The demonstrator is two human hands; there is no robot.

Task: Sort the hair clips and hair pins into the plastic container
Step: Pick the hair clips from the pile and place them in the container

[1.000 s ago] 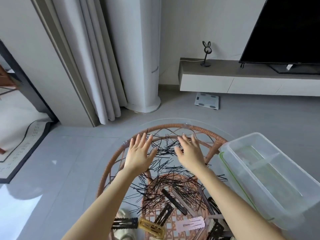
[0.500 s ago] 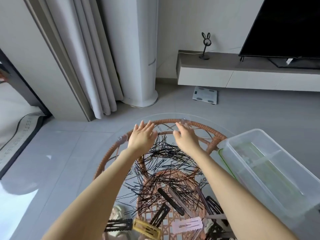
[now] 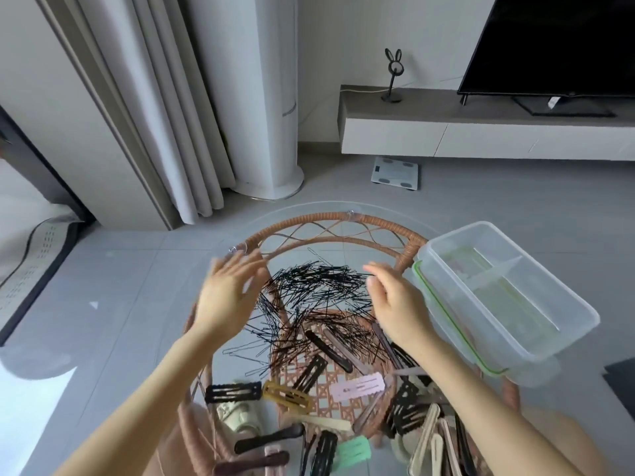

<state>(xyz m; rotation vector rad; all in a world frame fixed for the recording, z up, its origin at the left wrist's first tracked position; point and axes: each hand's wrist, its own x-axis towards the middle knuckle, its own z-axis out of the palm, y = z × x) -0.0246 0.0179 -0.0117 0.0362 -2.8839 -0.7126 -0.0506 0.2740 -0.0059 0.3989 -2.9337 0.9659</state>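
A tangle of thin black hair pins lies on the round glass top of a rattan table. Near me lie larger hair clips: a black one, a yellow one, a pink one, a green one. My left hand hovers at the pile's left edge, blurred, fingers spread, holding nothing. My right hand is at the pile's right edge, fingers loosely apart, empty. A clear plastic container with dividers sits on the table's right side.
Grey tiled floor surrounds the table. A white scale lies on the floor beyond it. A white column and curtains stand at the back left, a low TV bench with a black screen at the back right.
Both hands have swept from the far rim back and outward to the sides of the pin pile. The pins are bunched closer together than a second ago.
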